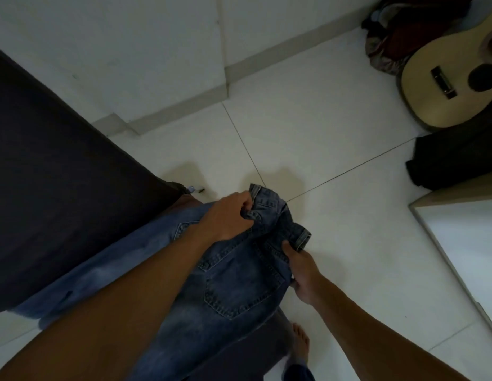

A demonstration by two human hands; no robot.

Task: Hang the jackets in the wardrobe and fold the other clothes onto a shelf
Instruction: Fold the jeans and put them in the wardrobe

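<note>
A pair of dark blue jeans (231,287) hangs in front of me over the white tiled floor, back pocket facing up. My left hand (225,215) grips the waistband at its far end, fingers curled round a belt loop. My right hand (304,273) pinches the waistband's right side, thumb on top of the denim. A lighter blue denim garment (110,259) lies to the left, partly under my left forearm, at the edge of a dark surface.
A large dark bed or sheet (52,171) fills the left side. An acoustic guitar (445,86) leans at the top right beside a heap of clothes (393,39). A black bag (454,160) and a pale furniture edge (459,243) stand at the right. My bare foot (300,342) is below.
</note>
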